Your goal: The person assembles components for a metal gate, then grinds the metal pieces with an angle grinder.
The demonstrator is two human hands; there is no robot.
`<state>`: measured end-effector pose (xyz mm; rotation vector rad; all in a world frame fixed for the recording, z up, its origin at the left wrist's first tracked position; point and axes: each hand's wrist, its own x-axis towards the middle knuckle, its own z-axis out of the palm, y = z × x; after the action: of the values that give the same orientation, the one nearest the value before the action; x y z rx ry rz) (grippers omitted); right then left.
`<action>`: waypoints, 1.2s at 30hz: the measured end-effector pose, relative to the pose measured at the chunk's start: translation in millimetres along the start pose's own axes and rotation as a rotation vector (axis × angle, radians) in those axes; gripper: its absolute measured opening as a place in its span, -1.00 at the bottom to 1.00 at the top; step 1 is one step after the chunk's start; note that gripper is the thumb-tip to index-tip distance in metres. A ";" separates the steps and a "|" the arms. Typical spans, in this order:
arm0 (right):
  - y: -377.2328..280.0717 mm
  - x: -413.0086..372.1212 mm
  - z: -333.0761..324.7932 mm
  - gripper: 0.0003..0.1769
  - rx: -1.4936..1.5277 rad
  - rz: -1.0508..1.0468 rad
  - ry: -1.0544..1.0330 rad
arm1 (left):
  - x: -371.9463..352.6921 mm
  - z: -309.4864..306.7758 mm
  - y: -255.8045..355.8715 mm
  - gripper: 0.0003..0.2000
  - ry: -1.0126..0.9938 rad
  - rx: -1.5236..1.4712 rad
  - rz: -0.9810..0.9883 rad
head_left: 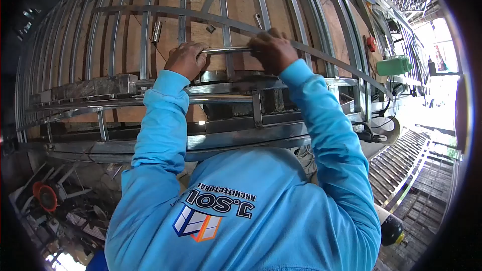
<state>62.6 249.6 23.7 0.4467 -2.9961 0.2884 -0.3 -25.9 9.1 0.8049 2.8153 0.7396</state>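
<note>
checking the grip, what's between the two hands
A short steel rod, held at its ends by the left hand and right hand; head view.

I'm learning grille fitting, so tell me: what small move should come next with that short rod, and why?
Probably press the short rod flat against the upright bar it crosses. The left hand and right hand each grip one end, and it lies about level just below the curved strip, so seating it looks the sensible step.

Left hand (187, 59), right hand (273, 50) grip steel rod (228, 50)
</note>
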 end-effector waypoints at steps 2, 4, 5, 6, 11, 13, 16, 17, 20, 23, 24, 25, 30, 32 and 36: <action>10.4 -5.1 -8.5 -0.76 -0.035 0.041 -0.053 | 0.8 2.4 -2.1 -0.72 -0.005 -0.003 0.004; 13.6 -6.6 -7.2 -0.74 -0.129 0.051 -0.017 | -1.7 6.5 -12.0 -0.72 0.004 -0.015 0.008; 31.6 0.9 23.5 -0.76 -0.005 0.138 -0.237 | 3.2 11.5 -12.1 -0.72 0.004 -0.032 0.043; 17.4 1.0 19.1 -0.83 -0.173 -0.024 -0.168 | 3.8 14.1 -13.4 -0.72 0.025 -0.052 0.081; -18.5 18.1 52.0 -0.79 -0.029 -0.146 0.496 | 3.0 7.3 -6.6 -0.71 0.010 0.022 0.086; 8.5 12.0 63.2 -0.80 -0.043 -0.039 0.254 | 5.9 8.2 -6.3 -0.71 0.005 -0.016 0.097; 12.6 -2.2 11.7 -0.80 -0.051 0.038 -0.157 | 0.3 7.3 -4.0 -0.71 0.039 -0.050 0.063; 22.3 -9.1 17.4 -0.80 -0.102 -0.003 -0.066 | 0.4 9.1 -4.0 -0.71 0.055 -0.032 0.063; 8.0 -18.4 -4.8 -0.59 0.011 0.183 -0.075 | 1.5 0.3 3.1 -0.71 -0.017 -0.001 0.015; 1.9 -18.5 -3.9 -0.55 0.047 0.193 -0.057 | -0.9 2.9 0.1 -0.71 0.018 -0.025 0.018; 0.8 -17.7 -0.5 -0.54 0.023 0.200 -0.047 | -0.5 2.3 0.9 -0.71 0.006 0.002 0.016; -0.7 -17.7 0.8 -0.55 0.022 0.210 -0.031 | -0.4 1.9 1.4 -0.70 -0.008 0.028 0.017; -4.3 -23.0 10.9 -0.62 -0.007 0.252 0.067 | -1.4 -5.2 9.6 -0.71 -0.027 0.024 -0.023; -7.7 -19.6 6.9 -0.68 -0.009 0.255 0.038 | 0.3 -4.1 9.9 -0.69 -0.035 0.023 -0.014; -10.0 -11.1 -0.7 -0.78 -0.009 0.149 0.029 | 2.0 1.1 6.1 -0.71 -0.020 0.054 0.018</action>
<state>76.1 243.5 24.7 0.2158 -3.0054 0.2898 1.1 -19.9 11.1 0.8420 2.8252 0.6574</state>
